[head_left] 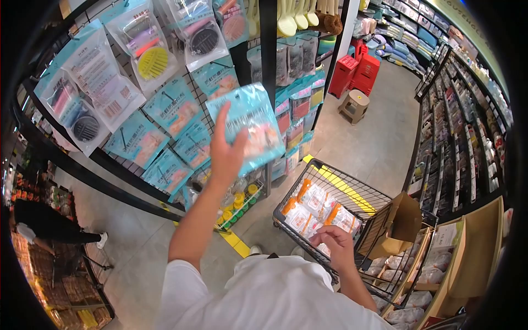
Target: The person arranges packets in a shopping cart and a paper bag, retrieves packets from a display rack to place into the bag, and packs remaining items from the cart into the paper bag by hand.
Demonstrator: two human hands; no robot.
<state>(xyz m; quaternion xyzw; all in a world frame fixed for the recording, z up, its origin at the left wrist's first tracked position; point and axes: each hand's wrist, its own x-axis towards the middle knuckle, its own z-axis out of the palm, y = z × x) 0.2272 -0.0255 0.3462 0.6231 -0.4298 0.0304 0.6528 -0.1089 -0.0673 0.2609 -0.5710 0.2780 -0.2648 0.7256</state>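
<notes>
My left hand (pixel 226 151) is raised in front of the rack and holds a light-blue plastic packet (pixel 261 118) with dark print and a pinkish picture. A finger and the thumb lie across the packet's front; the fingers behind it are hidden. Similar light-blue packets (pixel 171 107) hang on the rack beside it. My right hand (pixel 336 245) is lower down, over the near side of the wire shopping cart (pixel 360 190). Its fingers are curled, and nothing shows in them. Below it, several white-and-orange bags (pixel 316 198) lie in the cart.
An open cardboard box (pixel 396 225) sits at the cart's right end. Clear pouches (pixel 149 55) hang higher on the rack. Beyond are a small stool (pixel 355 104) and red baskets (pixel 357 69). Shelves (pixel 462 126) line the right. Another person (pixel 52 223) stands at the left.
</notes>
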